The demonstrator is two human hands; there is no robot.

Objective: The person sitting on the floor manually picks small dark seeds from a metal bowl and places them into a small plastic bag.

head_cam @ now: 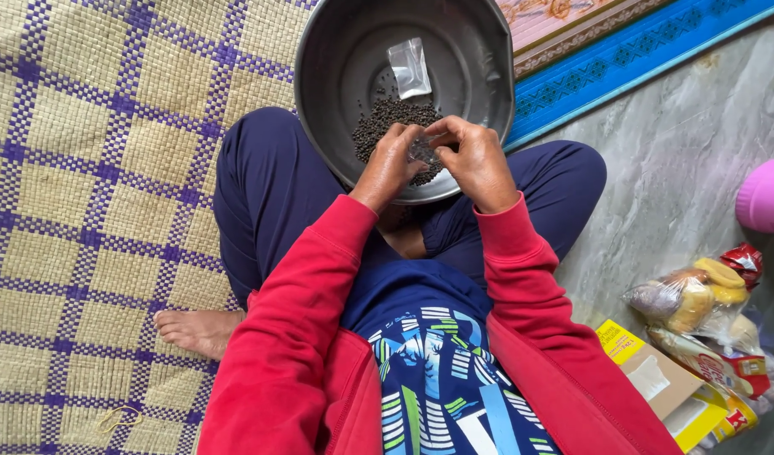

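Your left hand and right hand meet over the near rim of the grey metal bowl, which rests on your crossed legs. Both sets of fingers are pinched shut on a small clear plastic packet, held between the two hands.

Key relation: the packet sits right at the fingertips of both hands, directly above the near edge of the pile of black peppercorns. It is mostly hidden by the fingers, so you can't read its long axis or which way its mouth faces. Neither hand is clearly nearer; both are touching it. Left thumb and forefinger grip its left edge, right fingers wrap the right side.

Containers:
- Bowl: holds the peppercorn pile on the near side of the floor, a few loose corns scattered just beyond it, rest of the floor bare metal.
- Second clear packet: lies flat in the bowl, far of the pile, long axis running near-to-far, slightly tilted. Looks flat; contents can't be told.
- Held packet: contents can't be told.

Surroundings: woven yellow and purple mat on the left, with a rubber band near your bare foot. On the right, on the stone floor, a clear bag of snack packs and a flat cardboard box, well apart from the bowl.
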